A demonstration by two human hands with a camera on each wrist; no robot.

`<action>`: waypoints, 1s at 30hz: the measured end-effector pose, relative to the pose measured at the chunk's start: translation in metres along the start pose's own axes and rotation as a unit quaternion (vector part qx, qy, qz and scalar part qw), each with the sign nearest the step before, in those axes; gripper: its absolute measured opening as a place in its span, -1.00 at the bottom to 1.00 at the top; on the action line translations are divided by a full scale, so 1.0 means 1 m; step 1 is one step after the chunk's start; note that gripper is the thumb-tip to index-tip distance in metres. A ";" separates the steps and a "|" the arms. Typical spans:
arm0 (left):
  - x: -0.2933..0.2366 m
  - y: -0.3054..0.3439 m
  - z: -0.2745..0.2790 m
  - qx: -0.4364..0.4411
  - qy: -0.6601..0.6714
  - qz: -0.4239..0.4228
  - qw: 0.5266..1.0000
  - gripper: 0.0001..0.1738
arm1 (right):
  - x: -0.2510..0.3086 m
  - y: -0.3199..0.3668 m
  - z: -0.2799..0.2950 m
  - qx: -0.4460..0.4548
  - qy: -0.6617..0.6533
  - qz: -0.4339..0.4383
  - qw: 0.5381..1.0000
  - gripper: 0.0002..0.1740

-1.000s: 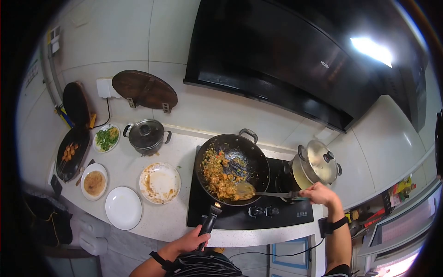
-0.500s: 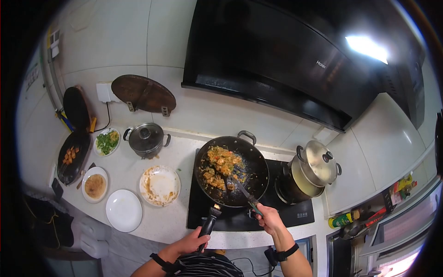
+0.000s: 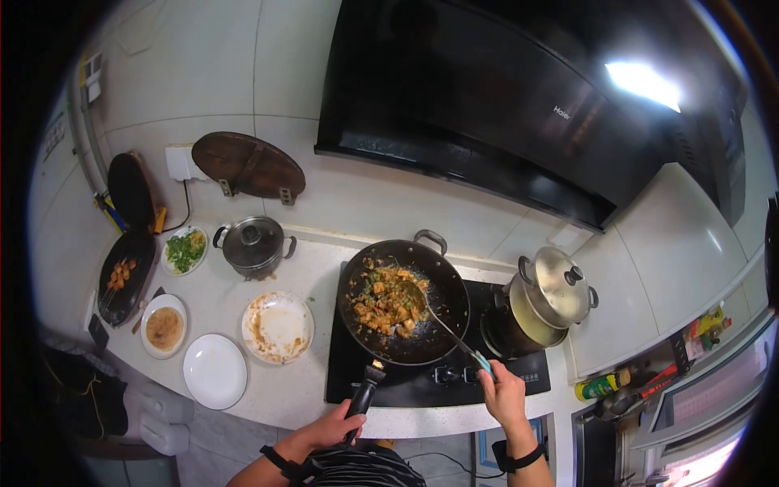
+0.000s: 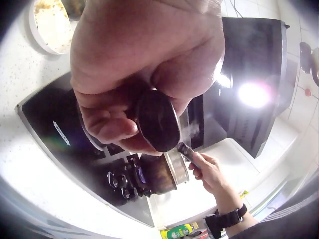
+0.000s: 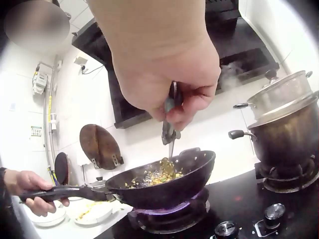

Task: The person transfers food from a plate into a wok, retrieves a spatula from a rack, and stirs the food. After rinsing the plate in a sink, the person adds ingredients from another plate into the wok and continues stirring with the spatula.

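Note:
My left hand [image 3: 333, 426] grips the black handle [image 3: 363, 402] of a wok [image 3: 445, 304] on the stove, and the handle's blunt end [image 4: 158, 122] shows in the left wrist view. In my right hand [image 3: 507, 398] is a spatula [image 3: 453, 334] with a blue-green grip, held at the front right of the wok. Its head lies in the chopped, browned food [image 3: 381, 304], partly covered by it. Under the wok a bluish flame [image 5: 164, 210] burns in the right wrist view. My right hand [image 5: 169, 74] there has its fingers curled round the spatula grip.
Right of the wok stands a lidded steamer pot [image 3: 556, 288] on another burner. Left on the counter are a sauce-smeared plate [image 3: 280, 345], a white plate [image 3: 213, 373], a lidded pot [image 3: 253, 243], a plate of greens [image 3: 188, 250] and an open griddle [image 3: 134, 252]. A range hood [image 3: 462, 105] hangs above.
My right hand has swung in from the far right, then slightly right again, still holding the spatula. The food, first at the wok's left, was turned and now lies spread nearer its middle.

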State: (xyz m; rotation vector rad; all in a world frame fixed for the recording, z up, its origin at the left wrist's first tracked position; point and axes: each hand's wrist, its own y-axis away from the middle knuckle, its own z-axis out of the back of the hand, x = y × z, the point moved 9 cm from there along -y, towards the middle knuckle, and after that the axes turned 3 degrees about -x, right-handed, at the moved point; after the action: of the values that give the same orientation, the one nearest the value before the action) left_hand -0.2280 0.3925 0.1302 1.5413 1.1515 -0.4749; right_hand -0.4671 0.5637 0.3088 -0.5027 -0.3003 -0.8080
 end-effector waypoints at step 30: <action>0.006 -0.002 0.002 0.000 0.002 0.001 1.000 -0.66 | 0.061 -0.033 -0.034 -0.007 0.143 0.130 0.981 -0.55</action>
State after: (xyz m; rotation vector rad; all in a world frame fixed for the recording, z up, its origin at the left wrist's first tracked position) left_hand -0.2260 0.3934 0.1236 1.5445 1.1544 -0.4710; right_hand -0.4492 0.4892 0.3177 -0.4212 0.0380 -0.6171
